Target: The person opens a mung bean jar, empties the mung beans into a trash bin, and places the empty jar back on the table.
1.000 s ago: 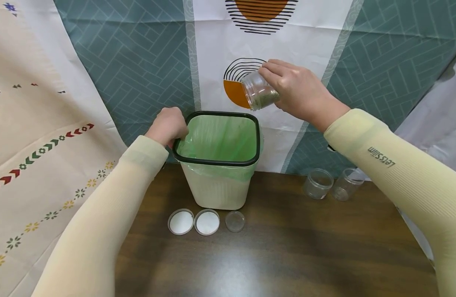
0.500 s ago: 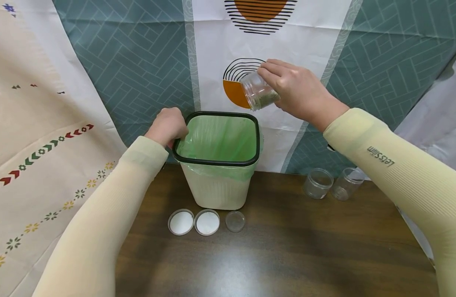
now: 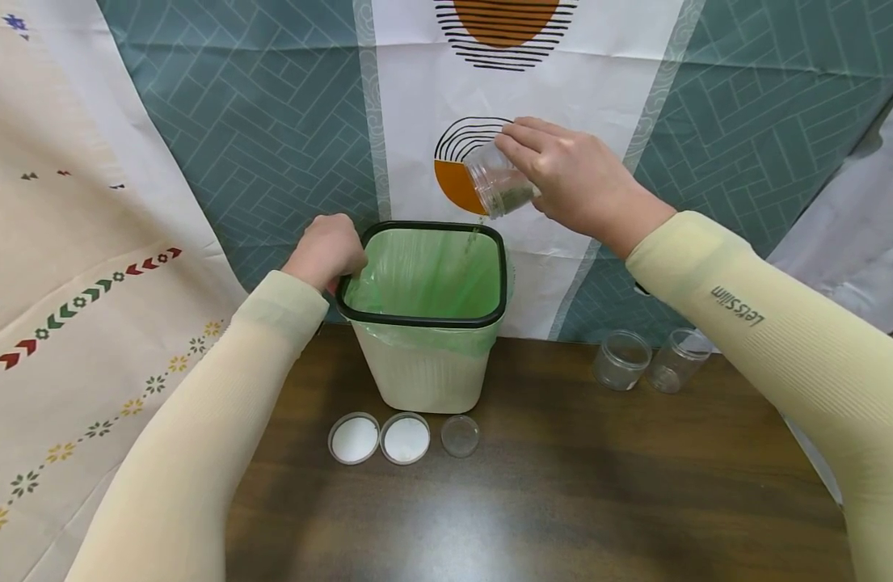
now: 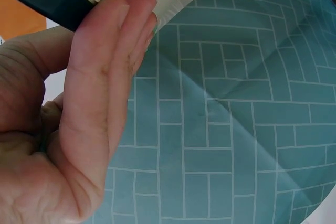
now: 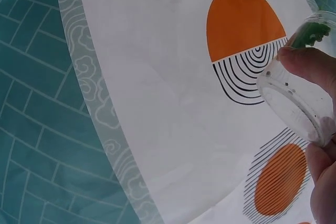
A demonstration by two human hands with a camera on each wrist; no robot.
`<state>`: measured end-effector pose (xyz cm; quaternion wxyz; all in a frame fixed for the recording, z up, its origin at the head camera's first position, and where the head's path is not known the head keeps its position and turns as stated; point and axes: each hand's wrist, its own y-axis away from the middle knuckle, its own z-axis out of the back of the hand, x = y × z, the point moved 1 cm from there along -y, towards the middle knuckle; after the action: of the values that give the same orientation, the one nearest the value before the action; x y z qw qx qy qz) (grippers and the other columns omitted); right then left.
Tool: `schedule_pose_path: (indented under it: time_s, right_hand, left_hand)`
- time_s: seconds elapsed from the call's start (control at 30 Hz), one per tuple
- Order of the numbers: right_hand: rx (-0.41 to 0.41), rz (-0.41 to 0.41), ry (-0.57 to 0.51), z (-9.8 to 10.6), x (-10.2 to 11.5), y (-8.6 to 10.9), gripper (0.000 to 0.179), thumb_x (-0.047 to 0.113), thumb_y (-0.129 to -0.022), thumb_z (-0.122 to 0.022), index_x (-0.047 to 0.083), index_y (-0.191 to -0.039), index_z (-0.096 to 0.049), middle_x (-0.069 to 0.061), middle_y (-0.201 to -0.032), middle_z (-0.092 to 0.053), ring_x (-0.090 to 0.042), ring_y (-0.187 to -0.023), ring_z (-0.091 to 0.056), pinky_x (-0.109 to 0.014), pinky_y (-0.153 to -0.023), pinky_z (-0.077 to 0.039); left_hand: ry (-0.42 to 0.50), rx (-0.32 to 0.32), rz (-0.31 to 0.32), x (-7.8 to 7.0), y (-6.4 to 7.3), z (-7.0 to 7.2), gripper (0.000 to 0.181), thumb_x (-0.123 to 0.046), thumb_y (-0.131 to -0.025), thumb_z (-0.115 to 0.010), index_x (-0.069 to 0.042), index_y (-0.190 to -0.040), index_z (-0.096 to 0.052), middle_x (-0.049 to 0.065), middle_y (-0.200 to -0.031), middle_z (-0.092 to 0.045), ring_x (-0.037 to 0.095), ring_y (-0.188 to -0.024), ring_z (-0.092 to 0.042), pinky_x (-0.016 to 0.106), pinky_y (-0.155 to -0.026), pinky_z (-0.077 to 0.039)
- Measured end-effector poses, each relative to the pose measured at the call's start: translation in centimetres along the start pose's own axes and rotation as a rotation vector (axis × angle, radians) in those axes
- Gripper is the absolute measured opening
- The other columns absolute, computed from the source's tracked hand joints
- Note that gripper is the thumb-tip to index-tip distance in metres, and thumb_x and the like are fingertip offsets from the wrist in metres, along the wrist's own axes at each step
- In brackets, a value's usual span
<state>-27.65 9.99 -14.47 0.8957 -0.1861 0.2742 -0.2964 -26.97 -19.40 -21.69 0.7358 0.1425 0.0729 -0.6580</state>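
Note:
A cream trash can [image 3: 427, 372] with a black rim [image 3: 420, 321] and a green liner [image 3: 424, 275] stands against the patterned cloth. My left hand [image 3: 328, 250] grips its left side at the rim; in the left wrist view the fingers [image 4: 97, 72] lie along the outer wall. Above the right part of the opening, my right hand [image 3: 580, 182] holds a clear jar [image 3: 486, 174], mouth tipped down to the left. Small green bits [image 3: 475, 234] fall from it into the can. In the right wrist view, green matter [image 5: 315, 34] lies near the jar's mouth and specks cling inside.
In front of the can, two lids with white inner discs [image 3: 355, 439] [image 3: 406, 439] and one clear lid [image 3: 460, 436] lie in a row. Two clear jars [image 3: 622, 360] [image 3: 680, 360] stand at the right back of the brown table [image 3: 562, 485]. Cloth [image 3: 271, 121] hangs behind.
The jar and right hand have shifted slightly left. Green bits now fall from the jar's mouth, where none showed before. The left hand keeps its hold on the can.

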Motion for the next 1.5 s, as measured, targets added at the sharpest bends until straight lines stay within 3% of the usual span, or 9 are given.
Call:
schedule_pose_path:
  time_s: [0.2, 0.4, 0.93, 1.17, 1.5]
  right_hand:
    - [0.014, -0.005, 0.003, 0.2, 0.2, -0.1, 0.070, -0.005, -0.072, -0.072, 0.001, -0.136, -0.046, -0.015, -0.140, -0.048, -0.030, -0.131, -0.043, -0.045, -0.096, -0.046]
    - [0.022, 0.009, 0.005, 0.2, 0.5, -0.2, 0.069, -0.006, -0.071, -0.071, 0.001, -0.135, -0.047, -0.015, -0.139, -0.049, -0.030, -0.131, -0.043, -0.045, -0.096, -0.046]
    - [-0.079, 0.112, 0.023, -0.2, 0.9, -0.6, 0.057, -0.010, -0.074, -0.066, 0.000, -0.128, -0.054, -0.015, -0.132, -0.055, -0.029, -0.127, -0.048, -0.043, -0.094, -0.048]
    - [-0.087, 0.152, 0.052, -0.2, 1.1, -0.5, 0.049, -0.009, -0.083, -0.060, 0.001, -0.130, -0.053, -0.016, -0.131, -0.056, -0.030, -0.126, -0.050, -0.043, -0.092, -0.049]
    - [-0.093, 0.212, 0.099, -0.4, 1.4, -0.4, 0.050, -0.012, -0.081, -0.061, 0.000, -0.130, -0.054, -0.016, -0.130, -0.056, -0.028, -0.127, -0.048, -0.042, -0.093, -0.049]
  left_hand:
    - [-0.017, -0.002, -0.011, -0.1, 0.2, 0.2, 0.013, 0.000, -0.075, -0.049, -0.003, -0.070, -0.061, 0.020, -0.071, -0.063, 0.023, -0.045, -0.063, 0.025, -0.037, -0.043]
    - [-0.013, 0.003, -0.010, 0.0, 0.2, 0.1, 0.012, 0.000, -0.076, -0.049, -0.001, -0.073, -0.061, 0.022, -0.081, -0.060, 0.022, -0.045, -0.063, 0.024, -0.038, -0.044]
    - [-0.003, -0.007, -0.006, 0.0, 0.3, 0.1, 0.013, 0.000, -0.075, -0.048, -0.004, -0.068, -0.059, 0.020, -0.080, -0.060, 0.022, -0.045, -0.063, 0.024, -0.038, -0.044]
    - [-0.006, -0.014, -0.017, 0.2, 0.1, -0.1, 0.015, 0.000, -0.076, -0.048, -0.005, -0.066, -0.058, 0.020, -0.072, -0.062, 0.021, -0.042, -0.061, 0.024, -0.037, -0.043]
    - [-0.008, -0.011, -0.020, 0.1, 0.1, -0.1, 0.014, 0.000, -0.076, -0.048, -0.004, -0.068, -0.059, 0.021, -0.074, -0.062, 0.021, -0.043, -0.060, 0.024, -0.037, -0.043]
